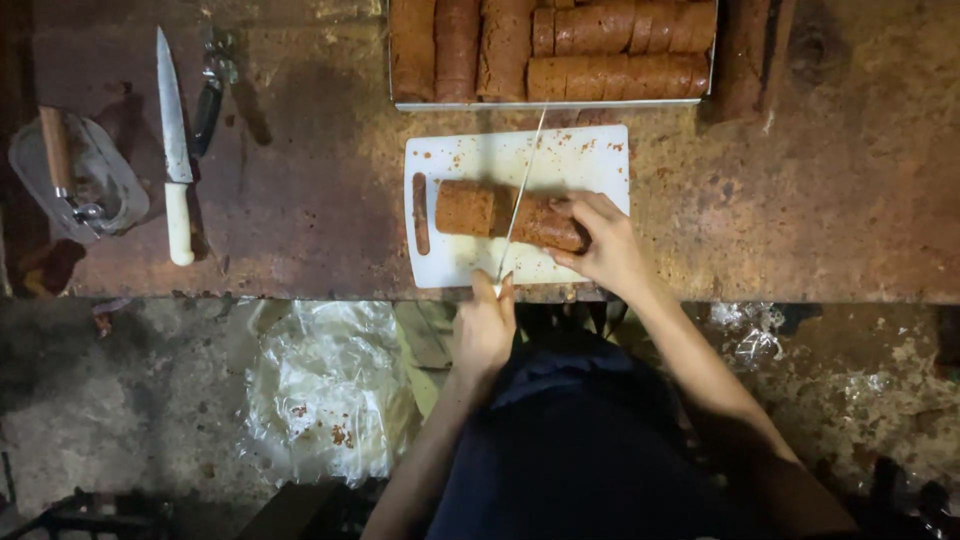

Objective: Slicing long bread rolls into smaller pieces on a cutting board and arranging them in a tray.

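Operator: Hands, status?
Inspector: Left hand (484, 325), at the near table edge, is closed around the handle of a long knife (521, 190), blade laid across the brown roll (505, 213). Right hand (603, 243) grips the roll's right end.
Operator: Roll location?
Inspector: On the white cutting board (590, 160); farther off, a tray (550, 103) of similar rolls.
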